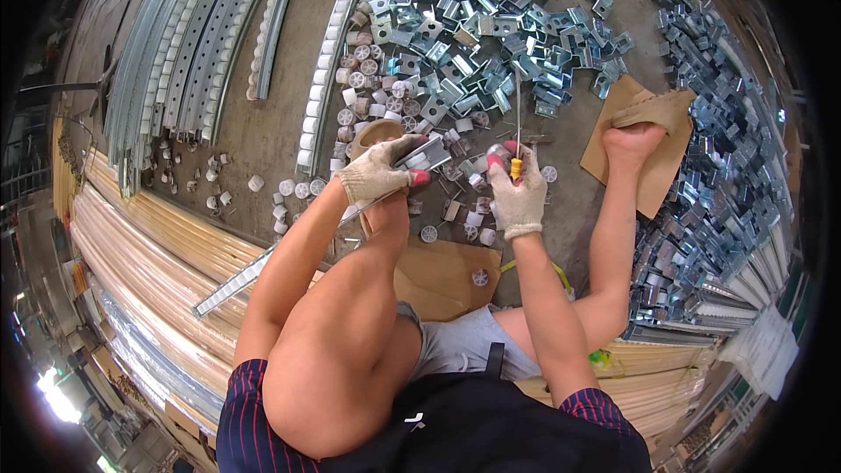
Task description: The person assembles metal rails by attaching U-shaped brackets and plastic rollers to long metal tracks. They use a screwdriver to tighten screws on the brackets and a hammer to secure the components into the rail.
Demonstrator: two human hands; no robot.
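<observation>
My left hand, in a cream work glove with red fingertips, is closed around the upper end of a metal roller track. White rollers sit in the channel, which slants down to the left beneath my forearm. In a matching glove, my right hand grips a screwdriver by its yellow handle, its long thin shaft pointing away from me. Whether a small roller is also pinched in those fingers I cannot tell. Loose white rollers lie on the floor between and around the hands.
A heap of metal brackets spreads ahead, and another pile lines the right side. Finished-looking roller tracks lie at the far left. Long wrapped tan bundles are at lower left. My sandalled right foot rests on cardboard.
</observation>
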